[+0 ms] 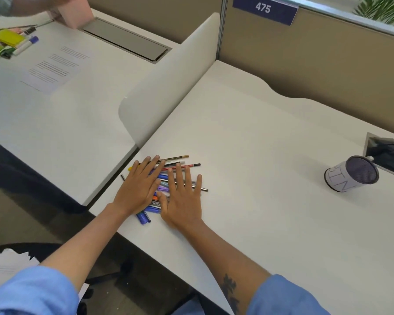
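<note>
A heap of several pens and pencils (192,165) lies near the left front corner of the white desk (271,155). My left hand (139,189) lies flat on the left part of the heap, fingers straight and spread. My right hand (182,198) lies flat on the right part, fingers straight as well. Blue pens (143,217) stick out under my left wrist. A mesh pen cup (353,173) wrapped in white paper lies tipped on its side at the desk's right, far from both hands.
A curved white divider (168,83) separates this desk from the neighbouring desk (55,114), which holds a printed sheet (52,69), markers and sticky notes (9,43). Another person's hand (43,3) shows at top left. A cable slot (387,153) opens behind the cup.
</note>
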`<state>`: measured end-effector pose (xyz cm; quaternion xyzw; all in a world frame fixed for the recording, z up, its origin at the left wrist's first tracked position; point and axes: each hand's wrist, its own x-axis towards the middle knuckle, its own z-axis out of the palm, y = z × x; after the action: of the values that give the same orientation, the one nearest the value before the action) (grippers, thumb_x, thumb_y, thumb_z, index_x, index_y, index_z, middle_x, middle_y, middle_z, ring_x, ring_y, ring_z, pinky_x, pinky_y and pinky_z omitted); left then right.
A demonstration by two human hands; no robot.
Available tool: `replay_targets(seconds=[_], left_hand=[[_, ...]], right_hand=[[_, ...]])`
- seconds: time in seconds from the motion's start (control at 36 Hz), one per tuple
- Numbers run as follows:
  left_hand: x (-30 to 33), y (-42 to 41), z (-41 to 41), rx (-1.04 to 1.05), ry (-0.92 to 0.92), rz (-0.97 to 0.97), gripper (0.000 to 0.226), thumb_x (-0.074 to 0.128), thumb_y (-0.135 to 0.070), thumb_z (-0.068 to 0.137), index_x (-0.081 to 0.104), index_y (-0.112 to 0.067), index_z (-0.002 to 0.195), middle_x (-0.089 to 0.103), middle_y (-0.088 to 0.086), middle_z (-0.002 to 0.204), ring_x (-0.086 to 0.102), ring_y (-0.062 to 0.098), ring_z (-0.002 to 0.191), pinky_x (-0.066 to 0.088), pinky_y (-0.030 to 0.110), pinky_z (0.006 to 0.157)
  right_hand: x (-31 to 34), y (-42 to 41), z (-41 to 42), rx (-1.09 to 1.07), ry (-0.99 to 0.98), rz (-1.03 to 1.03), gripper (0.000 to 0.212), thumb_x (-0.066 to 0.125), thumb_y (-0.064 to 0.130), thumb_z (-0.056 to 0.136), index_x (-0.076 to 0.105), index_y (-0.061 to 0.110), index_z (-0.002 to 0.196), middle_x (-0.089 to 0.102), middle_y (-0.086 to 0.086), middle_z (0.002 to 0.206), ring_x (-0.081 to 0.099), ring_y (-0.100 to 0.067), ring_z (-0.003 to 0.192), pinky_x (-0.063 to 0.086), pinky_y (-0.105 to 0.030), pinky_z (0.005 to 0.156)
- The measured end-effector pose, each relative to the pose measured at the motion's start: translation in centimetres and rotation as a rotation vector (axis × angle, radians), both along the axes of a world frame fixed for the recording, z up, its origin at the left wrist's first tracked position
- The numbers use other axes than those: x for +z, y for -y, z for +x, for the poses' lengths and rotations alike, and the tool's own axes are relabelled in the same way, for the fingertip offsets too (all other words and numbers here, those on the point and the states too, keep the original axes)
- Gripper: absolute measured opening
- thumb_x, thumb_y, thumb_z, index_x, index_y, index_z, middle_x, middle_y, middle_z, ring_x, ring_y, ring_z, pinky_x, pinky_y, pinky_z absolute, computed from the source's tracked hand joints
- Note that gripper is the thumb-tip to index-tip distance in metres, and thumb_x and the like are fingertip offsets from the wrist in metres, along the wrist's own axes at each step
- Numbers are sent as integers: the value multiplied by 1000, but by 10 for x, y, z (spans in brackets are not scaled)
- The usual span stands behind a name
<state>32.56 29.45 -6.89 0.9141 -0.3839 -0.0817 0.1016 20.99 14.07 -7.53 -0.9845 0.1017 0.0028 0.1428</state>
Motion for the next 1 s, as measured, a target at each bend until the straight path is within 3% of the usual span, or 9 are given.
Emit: replay_targets(seconds=[0.31,0.44,0.69,0.78,0.86,1.0], left_hand=[[5,0,-5,51,-63,-116,63,20,-45,112,25,-17,169,36,3,172,29,23,162,12,56,135],[9,4,-7,81,-73,-144,65,20,-47,111,29,-16,168,39,2,171,29,20,162,10,55,135],[20,12,-13,87,-60,-158,71,19,-52,110,22,-12,169,26,2,177,14,18,166,6,56,135],[21,18,-17,94,-69,-175,73,22,-51,109,16,-12,170,14,2,180,5,17,168,3,55,136],[22,29,-23,105,-94,-192,74,24,-51,109,5,-16,171,-2,0,181,-8,16,167,-3,49,136],[26,52,-42,114,-101,-202,74,22,-51,109,-2,-18,171,-11,-3,180,-15,15,166,-5,49,136]], right_hand=[[-4,-3,1,4,4,4,79,23,63,107,9,19,171,-7,-10,180,-15,-28,165,-3,-69,128],[-1,1,2,-2,-4,22,82,18,64,107,6,14,171,-9,-10,179,-15,-25,165,-5,-68,128],[7,22,-8,16,57,55,83,21,62,109,0,10,170,-12,-9,179,-15,-22,165,1,-63,132],[12,34,-15,27,72,86,82,26,59,110,-5,11,170,-13,-7,179,-16,-20,165,0,-57,133],[17,51,-26,29,83,96,81,27,55,110,-2,9,170,-11,-8,179,-15,-21,165,2,-53,134],[27,86,-51,20,73,68,79,24,53,110,3,5,169,-9,-9,179,-13,-22,165,3,-50,135]])
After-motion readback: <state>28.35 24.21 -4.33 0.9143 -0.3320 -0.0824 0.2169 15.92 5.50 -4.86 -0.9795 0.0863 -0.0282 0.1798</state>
